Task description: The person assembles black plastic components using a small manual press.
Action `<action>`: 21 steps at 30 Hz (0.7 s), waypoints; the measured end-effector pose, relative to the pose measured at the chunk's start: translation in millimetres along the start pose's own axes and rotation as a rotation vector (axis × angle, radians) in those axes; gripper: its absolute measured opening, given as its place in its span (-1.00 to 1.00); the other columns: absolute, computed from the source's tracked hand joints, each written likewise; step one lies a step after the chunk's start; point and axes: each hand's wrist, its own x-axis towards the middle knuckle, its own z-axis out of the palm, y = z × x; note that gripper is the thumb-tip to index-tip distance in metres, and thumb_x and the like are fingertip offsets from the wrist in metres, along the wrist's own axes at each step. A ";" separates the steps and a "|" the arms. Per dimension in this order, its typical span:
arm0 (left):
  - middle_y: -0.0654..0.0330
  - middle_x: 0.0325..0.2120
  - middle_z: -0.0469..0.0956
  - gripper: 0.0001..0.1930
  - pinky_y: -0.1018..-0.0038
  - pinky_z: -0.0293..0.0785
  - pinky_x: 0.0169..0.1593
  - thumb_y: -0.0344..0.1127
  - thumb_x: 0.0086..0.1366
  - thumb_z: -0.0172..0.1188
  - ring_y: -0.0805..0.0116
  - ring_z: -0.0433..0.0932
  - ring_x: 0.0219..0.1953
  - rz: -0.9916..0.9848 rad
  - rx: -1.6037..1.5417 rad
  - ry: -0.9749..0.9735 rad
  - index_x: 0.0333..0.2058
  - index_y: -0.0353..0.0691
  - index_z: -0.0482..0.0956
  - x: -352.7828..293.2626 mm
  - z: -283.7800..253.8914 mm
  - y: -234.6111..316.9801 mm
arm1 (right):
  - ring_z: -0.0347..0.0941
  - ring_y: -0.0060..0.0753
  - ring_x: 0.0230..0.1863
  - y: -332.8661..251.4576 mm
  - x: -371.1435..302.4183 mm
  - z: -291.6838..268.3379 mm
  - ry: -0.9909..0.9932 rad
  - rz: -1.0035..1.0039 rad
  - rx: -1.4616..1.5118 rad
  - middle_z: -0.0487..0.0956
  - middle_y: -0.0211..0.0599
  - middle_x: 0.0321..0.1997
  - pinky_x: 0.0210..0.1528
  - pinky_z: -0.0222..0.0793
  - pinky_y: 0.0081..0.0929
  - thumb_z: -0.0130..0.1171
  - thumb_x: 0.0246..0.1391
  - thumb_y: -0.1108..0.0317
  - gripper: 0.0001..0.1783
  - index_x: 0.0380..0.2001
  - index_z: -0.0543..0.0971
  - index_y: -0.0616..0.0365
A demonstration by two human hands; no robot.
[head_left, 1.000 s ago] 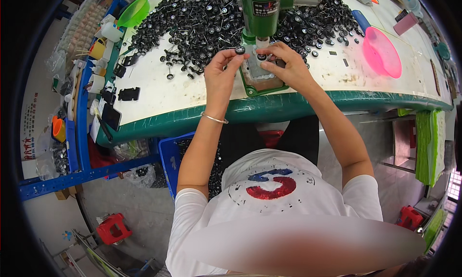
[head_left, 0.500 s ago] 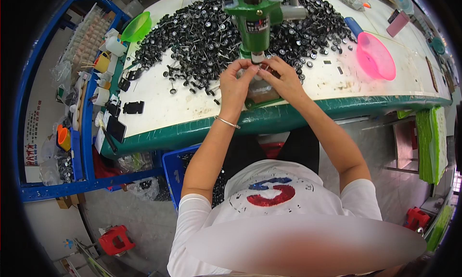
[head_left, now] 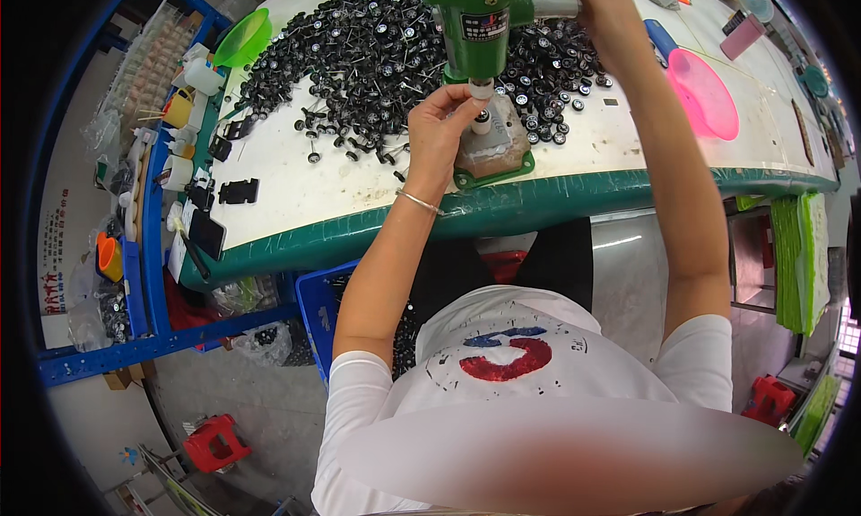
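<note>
A green hand press (head_left: 475,31) stands on the table before me, its ram pointing down over a worn metal base (head_left: 504,144). On that base a white post (head_left: 481,126) carries a small black wheel-like part. My left hand (head_left: 439,126) is at the ram's lower end, thumb and forefinger pinched together just above the post; what lies between them is too small to tell. Up at the top edge, my right hand (head_left: 603,13) is closed at the press's lever (head_left: 558,3), its fingers partly cut off by the frame.
Many small black wheels with metal pins (head_left: 377,76) are heaped around the press. A pink bowl (head_left: 704,94) lies to the right, a green bowl (head_left: 242,39) to the far left. Black flat pieces (head_left: 239,191) sit near the left edge. A blue crate (head_left: 316,314) stands below the table.
My right hand has left the post and moved up and right to the press's lever. The left hand stays by the ram, and the post and base now show.
</note>
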 end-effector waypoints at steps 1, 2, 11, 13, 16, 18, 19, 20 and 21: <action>0.31 -0.35 0.65 -0.87 0.63 0.43 -0.16 -0.47 0.22 0.32 0.60 0.54 -0.31 0.018 0.007 0.000 -0.24 -0.30 0.67 0.3 -1.4 -0.2 | 0.34 -0.71 -0.46 -19.4 15.1 6.8 -0.043 0.011 0.145 0.49 -0.58 -0.46 -0.40 0.22 -0.69 0.01 0.36 0.07 -0.65 -0.16 0.61 0.09; 0.31 -0.35 0.65 -0.87 0.63 0.43 -0.16 -0.47 0.22 0.32 0.60 0.54 -0.31 0.018 0.012 -0.004 -0.24 -0.30 0.67 -0.1 -2.3 -1.0 | 0.35 -0.70 -0.44 -38.4 28.4 21.2 -0.081 0.024 0.289 0.48 -0.57 -0.48 -0.37 0.22 -0.69 0.02 0.36 0.08 -0.67 -0.21 0.61 0.09; 0.31 -0.36 0.64 -0.89 0.63 0.42 -0.19 -0.47 0.22 0.32 0.61 0.53 -0.33 0.036 0.043 -0.005 -0.26 -0.30 0.68 -1.6 3.3 1.1 | 0.06 -0.75 -0.75 -85.2 78.2 49.3 0.048 -0.093 0.378 0.26 -0.64 -0.66 -0.75 -0.11 -0.69 0.20 0.22 0.11 -0.70 -0.49 0.45 0.02; 0.31 -0.37 0.64 -0.89 0.62 0.43 -0.19 -0.46 0.22 0.32 0.61 0.53 -0.33 0.074 0.033 -0.017 -0.26 -0.29 0.68 -2.2 2.5 -0.5 | 0.06 -0.76 -0.74 -91.1 59.4 51.6 0.061 -0.155 0.390 0.25 -0.65 -0.66 -0.75 -0.10 -0.70 0.20 0.21 0.13 -0.71 -0.50 0.44 0.01; 0.31 -0.37 0.64 -0.89 0.62 0.44 -0.19 -0.46 0.22 0.32 0.61 0.53 -0.33 0.074 0.084 0.002 -0.26 -0.29 0.68 -2.9 -0.5 -1.2 | 0.05 -0.78 -0.75 -97.3 39.9 52.4 0.072 -0.269 0.412 0.23 -0.66 -0.66 -0.74 -0.09 -0.70 0.20 0.20 0.16 -0.70 -0.53 0.40 0.00; 0.31 -0.38 0.64 -0.89 0.62 0.45 -0.19 -0.46 0.22 0.32 0.61 0.53 -0.33 0.073 0.082 -0.005 -0.26 -0.29 0.67 -2.2 -0.6 -2.6 | 0.04 -0.80 -0.76 -96.0 33.2 49.1 0.068 -0.375 0.442 0.23 -0.67 -0.67 -0.74 -0.09 -0.71 0.20 0.20 0.17 -0.70 -0.54 0.40 -0.01; 0.31 -0.38 0.64 -0.89 0.61 0.45 -0.19 -0.45 0.23 0.32 0.60 0.53 -0.33 0.070 0.079 -0.013 -0.26 -0.30 0.67 -2.7 -0.5 -3.0 | 0.04 -0.80 -0.76 -96.4 29.5 48.7 0.069 -0.373 0.443 0.23 -0.67 -0.67 -0.74 -0.09 -0.71 0.20 0.20 0.17 -0.70 -0.54 0.40 -0.01; 0.31 -0.38 0.64 -0.89 0.61 0.45 -0.19 -0.45 0.23 0.32 0.60 0.53 -0.33 0.068 0.080 -0.013 -0.26 -0.30 0.67 -2.8 -0.2 -3.2 | 0.04 -0.80 -0.76 -96.8 26.0 48.5 0.070 -0.413 0.444 0.22 -0.68 -0.68 -0.74 -0.09 -0.71 0.20 0.21 0.17 -0.70 -0.55 0.40 -0.01; 0.31 -0.38 0.64 -0.89 0.61 0.45 -0.19 -0.45 0.23 0.31 0.60 0.53 -0.33 0.081 0.103 -0.012 -0.26 -0.30 0.67 -2.7 0.4 -3.3 | 0.03 -0.81 -0.76 -97.3 22.4 48.2 0.072 -0.454 0.444 0.22 -0.68 -0.69 -0.74 -0.09 -0.71 0.20 0.21 0.18 -0.69 -0.55 0.39 -0.02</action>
